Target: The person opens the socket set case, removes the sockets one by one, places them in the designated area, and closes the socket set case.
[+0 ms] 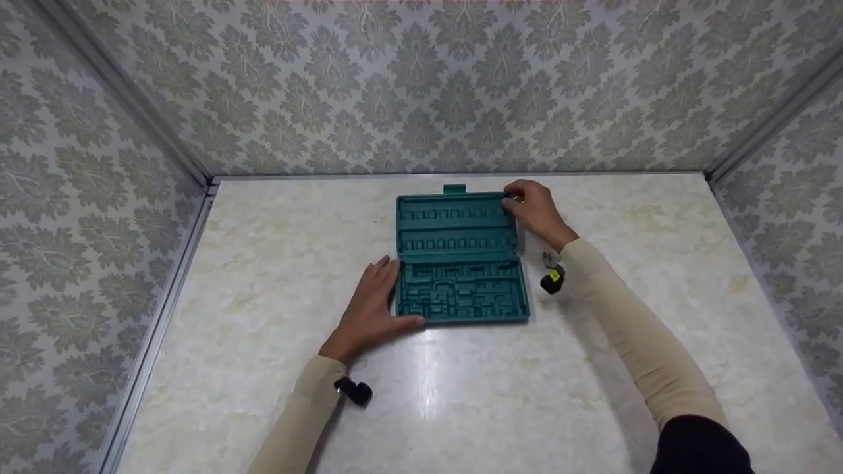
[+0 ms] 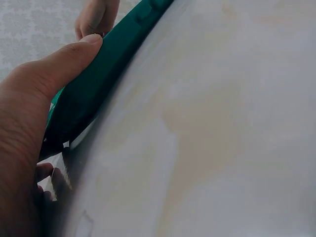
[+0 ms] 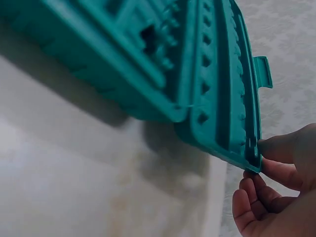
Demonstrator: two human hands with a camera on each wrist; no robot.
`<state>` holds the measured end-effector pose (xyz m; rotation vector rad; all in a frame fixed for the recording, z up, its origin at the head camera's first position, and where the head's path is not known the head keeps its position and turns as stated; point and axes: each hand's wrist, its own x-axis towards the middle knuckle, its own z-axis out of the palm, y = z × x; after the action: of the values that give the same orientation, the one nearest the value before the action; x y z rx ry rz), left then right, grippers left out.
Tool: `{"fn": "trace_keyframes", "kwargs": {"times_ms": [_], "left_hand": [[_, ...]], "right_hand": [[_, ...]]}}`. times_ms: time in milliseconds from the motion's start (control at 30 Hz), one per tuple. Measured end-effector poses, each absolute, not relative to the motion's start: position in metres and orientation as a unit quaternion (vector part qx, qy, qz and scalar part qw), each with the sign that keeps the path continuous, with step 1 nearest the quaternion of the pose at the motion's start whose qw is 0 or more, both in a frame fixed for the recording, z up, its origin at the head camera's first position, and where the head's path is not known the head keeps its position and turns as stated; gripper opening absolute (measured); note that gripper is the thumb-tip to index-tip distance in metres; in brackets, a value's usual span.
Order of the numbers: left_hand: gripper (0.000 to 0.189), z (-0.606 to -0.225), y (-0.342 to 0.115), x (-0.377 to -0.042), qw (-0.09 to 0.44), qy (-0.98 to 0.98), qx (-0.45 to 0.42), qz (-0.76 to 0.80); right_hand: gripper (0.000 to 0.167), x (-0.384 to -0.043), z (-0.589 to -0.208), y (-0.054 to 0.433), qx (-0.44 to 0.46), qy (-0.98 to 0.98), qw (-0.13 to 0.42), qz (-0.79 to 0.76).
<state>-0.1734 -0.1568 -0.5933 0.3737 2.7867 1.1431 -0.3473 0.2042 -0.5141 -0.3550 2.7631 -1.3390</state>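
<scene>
An unfolded teal plastic tool case lies on the table, its moulded base [image 1: 461, 293] nearer me and its lid [image 1: 454, 227] farther back. Slots and recesses show inside both halves, with no tools in them. My left hand [image 1: 370, 308] holds the base's near-left corner, thumb along the front edge and fingers by the left side. My right hand [image 1: 539, 212] pinches the lid's far-right corner between thumb and fingers, also seen in the right wrist view, where the lid [image 3: 217, 98] has a latch tab [image 3: 263, 72] on its outer edge.
The case stands on a pale marbled table [image 1: 276, 250]. Patterned wall panels [image 1: 421, 85] rise behind it and at both sides. Small black devices are strapped at the left wrist [image 1: 355, 391] and the right wrist [image 1: 552, 282].
</scene>
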Motion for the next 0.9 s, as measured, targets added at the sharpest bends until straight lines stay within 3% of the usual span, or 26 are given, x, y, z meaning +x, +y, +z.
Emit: {"fn": "trace_keyframes", "kwargs": {"times_ms": [433,900], "left_hand": [[0.133,-0.593,-0.155,-0.174,0.045,0.920,0.126,0.368],[0.128,-0.596,-0.155,-0.175,0.036,0.921,0.130,0.365]], "right_hand": [[0.036,-0.313,-0.477,0.216,-0.154,0.886,-0.020,-0.436],[0.036,-0.277,-0.472,0.220,-0.176,0.875,-0.058,-0.447]]}}
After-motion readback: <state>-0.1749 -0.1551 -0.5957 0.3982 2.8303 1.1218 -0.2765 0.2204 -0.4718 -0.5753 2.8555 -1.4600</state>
